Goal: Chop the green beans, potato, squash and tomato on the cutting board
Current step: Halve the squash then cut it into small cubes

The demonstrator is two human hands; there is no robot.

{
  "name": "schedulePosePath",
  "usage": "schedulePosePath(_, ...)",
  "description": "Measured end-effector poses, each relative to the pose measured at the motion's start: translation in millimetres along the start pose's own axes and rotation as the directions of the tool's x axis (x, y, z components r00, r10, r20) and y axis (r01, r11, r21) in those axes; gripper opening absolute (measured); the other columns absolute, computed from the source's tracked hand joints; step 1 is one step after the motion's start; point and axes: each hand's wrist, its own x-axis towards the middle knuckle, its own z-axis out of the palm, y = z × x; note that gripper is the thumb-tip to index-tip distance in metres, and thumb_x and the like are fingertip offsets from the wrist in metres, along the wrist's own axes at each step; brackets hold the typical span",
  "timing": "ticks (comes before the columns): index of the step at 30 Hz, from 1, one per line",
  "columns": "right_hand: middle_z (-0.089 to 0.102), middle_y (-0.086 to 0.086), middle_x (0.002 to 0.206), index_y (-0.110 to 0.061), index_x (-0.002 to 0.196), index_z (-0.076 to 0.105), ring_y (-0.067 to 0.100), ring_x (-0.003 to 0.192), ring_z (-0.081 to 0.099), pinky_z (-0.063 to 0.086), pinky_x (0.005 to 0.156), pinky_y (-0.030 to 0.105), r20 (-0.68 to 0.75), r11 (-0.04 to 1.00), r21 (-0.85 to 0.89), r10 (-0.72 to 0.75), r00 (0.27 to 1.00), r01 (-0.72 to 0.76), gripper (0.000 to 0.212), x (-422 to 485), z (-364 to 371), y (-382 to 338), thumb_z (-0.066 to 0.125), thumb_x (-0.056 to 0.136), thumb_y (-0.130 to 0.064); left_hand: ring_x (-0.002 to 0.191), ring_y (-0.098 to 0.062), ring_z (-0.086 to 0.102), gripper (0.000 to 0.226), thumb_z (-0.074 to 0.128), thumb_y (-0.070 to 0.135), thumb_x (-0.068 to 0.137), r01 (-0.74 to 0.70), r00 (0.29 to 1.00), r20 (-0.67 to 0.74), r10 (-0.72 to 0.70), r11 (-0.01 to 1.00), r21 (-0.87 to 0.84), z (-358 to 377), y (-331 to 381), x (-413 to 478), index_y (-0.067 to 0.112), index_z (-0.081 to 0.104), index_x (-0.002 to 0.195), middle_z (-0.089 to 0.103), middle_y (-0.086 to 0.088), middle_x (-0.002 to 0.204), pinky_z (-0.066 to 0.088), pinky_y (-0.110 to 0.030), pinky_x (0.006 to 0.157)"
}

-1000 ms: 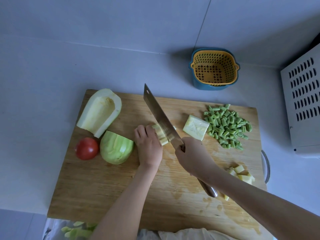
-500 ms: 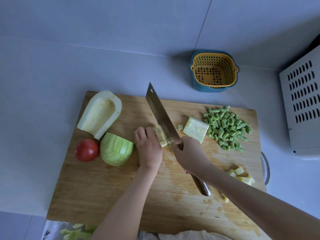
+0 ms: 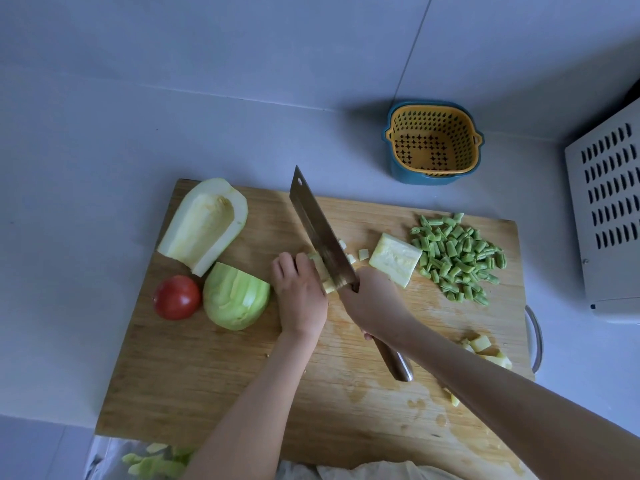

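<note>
so the right hand (image 3: 374,303) has its grip clamped round the cleaver (image 3: 322,237), right up where handle meets blade, and the blade is edge-down across the squash strip (image 3: 320,271) in the middle of the cutting board (image 3: 207,375). the left hand (image 3: 299,299) sits just left of the blade, fingers curled down over the strip, grip closed on it, knuckles right beside the steel

a few little squash cubes (image 3: 363,254) lie loose on the other side of the blade, next to a bigger squash block (image 3: 394,259). chopped green beans (image 3: 457,258) are heaped at the back right of the board, just beside that block. potato cubes (image 3: 485,348) are near the right edge, partly hidden by the right forearm

left side: hollowed squash half (image 3: 204,225) cut side up, a peeled squash chunk (image 3: 235,296) in front of it, and the whole tomato (image 3: 177,297) just beside the chunk

yellow strainer basket (image 3: 433,147) stands on the desk (image 3: 104,150) behind the board, vented white box (image 3: 609,209) far right, green peelings (image 3: 156,462) below the board's near edge
</note>
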Motion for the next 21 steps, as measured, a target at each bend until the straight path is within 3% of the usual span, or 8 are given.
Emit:
schedulePosePath(3, 0.045, 0.006, 0.062, 0.002, 0.078, 0.051, 0.018, 0.050, 0.041, 0.047, 0.047, 0.032, -0.018, 0.999, -0.029, -0.028, 0.999, 0.027, 0.018, -12, -4, 9, 0.038, 0.085, -0.010, 0.072, -0.030, 0.048, 0.011, 0.052, -0.008, 0.081, 0.099, 0.994, -0.022, -0.103, 0.988, -0.119, 4, -1, -3, 0.002, 0.057, 0.079, 0.050, -0.014, 0.075, 0.040, -0.036, 0.071)
schedulePosePath(9, 0.047, 0.005, 0.063, -0.001, 0.082, 0.052, 0.018, 0.050, 0.043, 0.045, 0.047, 0.030, 0.028, 0.998, -0.063, -0.001, 1.000, 0.003, 0.018, -9, 6, 5, 0.036, 0.086, -0.007, 0.068, -0.028, 0.045, 0.022, 0.056, -0.013, 0.071, -0.010, 1.000, 0.022, 0.009, 0.999, 0.047, -1, 2, 2, 0.008, 0.054, 0.066, 0.046, -0.008, 0.067, 0.039, -0.038, 0.069)
schedulePosePath(14, 0.046, 0.010, 0.062, -0.002, 0.077, 0.050, 0.025, 0.052, 0.046, 0.053, 0.053, 0.037, 0.015, 1.000, -0.020, 0.012, 1.000, -0.012, 0.014, 5, 6, -7, 0.037, 0.084, -0.005, 0.067, -0.029, 0.045, 0.024, 0.058, -0.015, 0.069, 0.010, 1.000, -0.012, -0.010, 1.000, -0.006, -1, 1, 1, 0.008, 0.052, 0.066, 0.045, -0.010, 0.066, 0.043, -0.040, 0.067)
schedulePosePath(18, 0.042, 0.009, 0.060, -0.004, 0.073, 0.047, 0.021, 0.050, 0.041, 0.043, 0.048, 0.032, 0.006, 1.000, -0.011, -0.029, 1.000, 0.029, 0.015, -10, -2, 3, 0.037, 0.083, -0.006, 0.071, -0.027, 0.044, 0.021, 0.052, -0.014, 0.074, -0.007, 1.000, 0.026, 0.006, 0.999, 0.052, 5, -1, -2, 0.006, 0.059, 0.075, 0.049, -0.009, 0.071, 0.037, -0.036, 0.071)
schedulePosePath(21, 0.045, 0.006, 0.062, -0.001, 0.078, 0.051, 0.020, 0.051, 0.044, 0.045, 0.048, 0.031, 0.013, 0.998, -0.055, -0.029, 1.000, 0.030, 0.017, -17, -2, 9, 0.038, 0.085, -0.008, 0.071, -0.026, 0.042, 0.022, 0.050, -0.014, 0.075, -0.007, 1.000, 0.020, 0.005, 0.997, 0.071, 7, -1, -1, 0.007, 0.058, 0.075, 0.048, -0.008, 0.071, 0.034, -0.035, 0.071)
